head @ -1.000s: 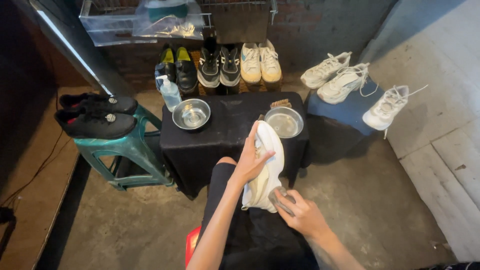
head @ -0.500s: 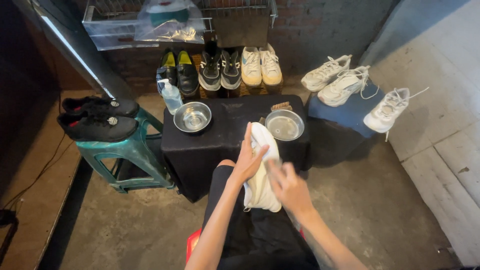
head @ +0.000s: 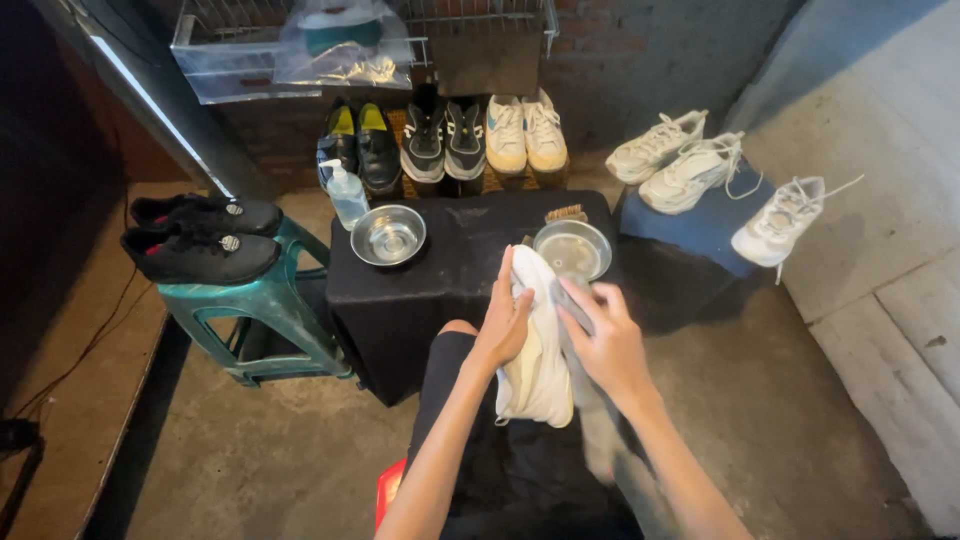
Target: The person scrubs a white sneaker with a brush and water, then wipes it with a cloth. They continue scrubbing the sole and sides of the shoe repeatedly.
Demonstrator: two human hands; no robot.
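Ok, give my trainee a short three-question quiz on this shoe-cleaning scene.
1. True or false: the left hand grips the white shoe.
2. How many metal bowls sit on the black-draped table?
3. Where do the black shoes rest: A) on the green stool, B) on the blue cloth, C) on the floor?

Key: 1 true; 2 two; 3 A. The right hand presses on the shoe's side, apparently with a brush or cloth, too blurred to tell.
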